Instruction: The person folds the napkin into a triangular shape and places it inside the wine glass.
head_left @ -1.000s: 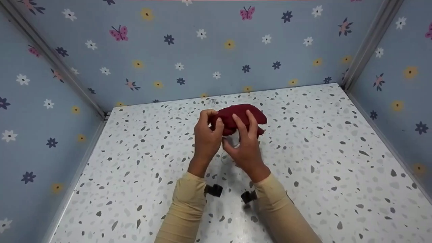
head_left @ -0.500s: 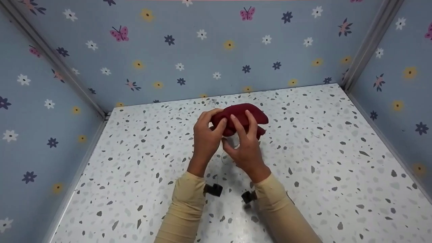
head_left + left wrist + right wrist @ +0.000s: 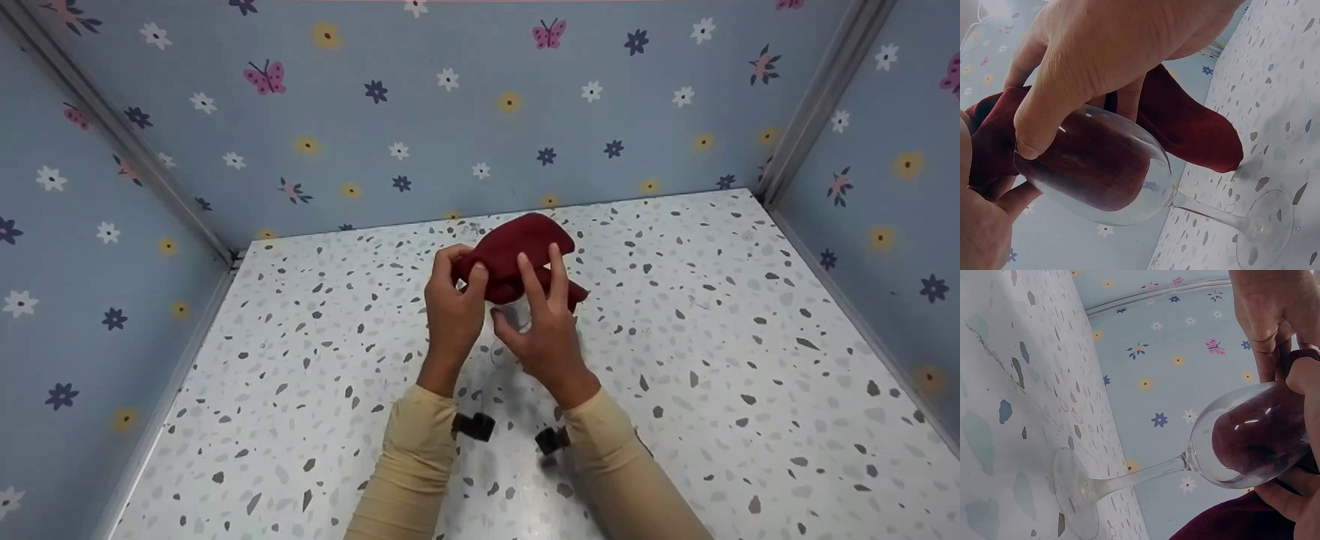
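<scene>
A clear wine glass (image 3: pixel 1154 185) stands upright on its foot, with part of a dark red cloth (image 3: pixel 521 244) bunched inside its bowl. The rest of the cloth rises above the rim, and one rounded end (image 3: pixel 1196 129) hangs outside, to the right of the bowl. My right hand (image 3: pixel 551 337) grips the bowl near the rim, thumb on one side and fingers on the other; two fingers lie over the cloth. At the rim's left, my left hand (image 3: pixel 454 307) pinches the cloth between thumb and fingers. In the head view the hands and cloth hide most of the glass.
The speckled white tabletop (image 3: pixel 300 360) is bounded by flower-patterned blue panels (image 3: pixel 450 112) at the back and both sides. Small black wrist cameras (image 3: pixel 476 426) sit on the inner sides of both wrists.
The upper part of the cloth has swung up and to the left, opening a gap above its hanging end. My left hand has shifted slightly left; the right hand has barely moved.
</scene>
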Motion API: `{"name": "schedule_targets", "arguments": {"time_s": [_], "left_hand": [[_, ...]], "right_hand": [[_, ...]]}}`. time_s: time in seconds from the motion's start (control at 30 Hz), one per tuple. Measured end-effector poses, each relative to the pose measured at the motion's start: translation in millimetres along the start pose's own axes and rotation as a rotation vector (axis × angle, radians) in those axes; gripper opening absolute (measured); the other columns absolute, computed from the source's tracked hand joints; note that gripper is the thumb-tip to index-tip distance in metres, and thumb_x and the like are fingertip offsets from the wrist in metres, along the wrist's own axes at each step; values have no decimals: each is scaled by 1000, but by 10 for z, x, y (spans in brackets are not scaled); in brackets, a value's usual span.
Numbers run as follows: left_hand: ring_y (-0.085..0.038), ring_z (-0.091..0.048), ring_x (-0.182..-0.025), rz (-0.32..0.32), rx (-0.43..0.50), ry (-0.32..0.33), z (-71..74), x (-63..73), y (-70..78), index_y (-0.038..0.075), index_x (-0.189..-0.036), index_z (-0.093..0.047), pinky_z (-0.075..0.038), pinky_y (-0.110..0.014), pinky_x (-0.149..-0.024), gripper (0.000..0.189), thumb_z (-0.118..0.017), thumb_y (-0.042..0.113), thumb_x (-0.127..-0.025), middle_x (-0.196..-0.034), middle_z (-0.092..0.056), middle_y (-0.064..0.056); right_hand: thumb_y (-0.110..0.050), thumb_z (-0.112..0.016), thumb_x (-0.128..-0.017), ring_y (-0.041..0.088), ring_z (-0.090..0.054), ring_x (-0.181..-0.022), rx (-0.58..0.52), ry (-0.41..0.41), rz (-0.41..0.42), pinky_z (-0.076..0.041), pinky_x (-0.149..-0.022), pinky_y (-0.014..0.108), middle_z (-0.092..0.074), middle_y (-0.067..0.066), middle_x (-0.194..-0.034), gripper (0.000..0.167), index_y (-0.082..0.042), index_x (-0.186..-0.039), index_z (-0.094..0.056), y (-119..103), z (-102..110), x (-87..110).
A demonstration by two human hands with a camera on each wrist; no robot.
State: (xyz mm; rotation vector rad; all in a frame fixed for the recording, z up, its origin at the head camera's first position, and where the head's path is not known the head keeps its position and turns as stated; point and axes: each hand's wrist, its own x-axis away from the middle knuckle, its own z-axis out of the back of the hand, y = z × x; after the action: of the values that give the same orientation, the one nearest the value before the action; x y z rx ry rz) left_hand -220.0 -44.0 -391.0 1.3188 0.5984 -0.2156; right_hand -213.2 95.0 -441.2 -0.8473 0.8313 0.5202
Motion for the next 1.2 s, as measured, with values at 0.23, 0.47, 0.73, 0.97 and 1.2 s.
{"name": "schedule_targets", "arguments": {"time_s": [0.23, 0.47, 0.73, 0.97, 1.2], "left_hand": [[-18, -61, -99, 23, 14, -2, 9, -3, 11, 7, -121, -55, -59, -34, -77, 27, -54, 17, -97, -115, -62, -6], [-17, -62, -103, -49, 37, -17, 46, -17, 16, 11, -132, -58, -58, -37, -81, 37, -53, 6, -96, -123, -63, -3], [-20, -59, -99, -104, -13, 19, 85, -6, 65, 7, -134, -64, -55, -39, -78, 42, -51, -3, -95, -123, -62, -11], [-20, -60, -100, -55, 6, 59, 136, 61, 333, -1, -127, -67, -55, -37, -84, 36, -50, -4, -95, -114, -63, -14], [-22, -60, -101, -38, -4, 84, 152, 78, 185, 0, -126, -67, -53, -44, -87, 35, -53, -3, -94, -114, -62, -14]], "right_hand": [[-18, -79, -84, 38, -45, -134, 15, -2, 8, -53, -94, 46, -24, 27, -158, 81, -10, -153, -39, 12, -13, 6], [-19, -80, -84, 37, -49, -129, 44, 12, 25, -55, -91, 44, -26, 27, -157, 81, -10, -153, -39, 3, -11, -5], [-20, -80, -84, 37, -51, -127, 89, 11, 35, -54, -93, 44, -33, 29, -151, 79, -8, -151, -41, -10, 15, -25], [-21, -79, -86, 35, -52, -125, 95, -10, 33, -54, -94, 43, -38, 26, -147, 70, -7, -147, -49, -11, 37, -44], [-21, -78, -86, 33, -53, -123, 85, -5, 22, -55, -91, 43, -39, 26, -145, 65, -5, -143, -51, -29, 27, -23]]}}
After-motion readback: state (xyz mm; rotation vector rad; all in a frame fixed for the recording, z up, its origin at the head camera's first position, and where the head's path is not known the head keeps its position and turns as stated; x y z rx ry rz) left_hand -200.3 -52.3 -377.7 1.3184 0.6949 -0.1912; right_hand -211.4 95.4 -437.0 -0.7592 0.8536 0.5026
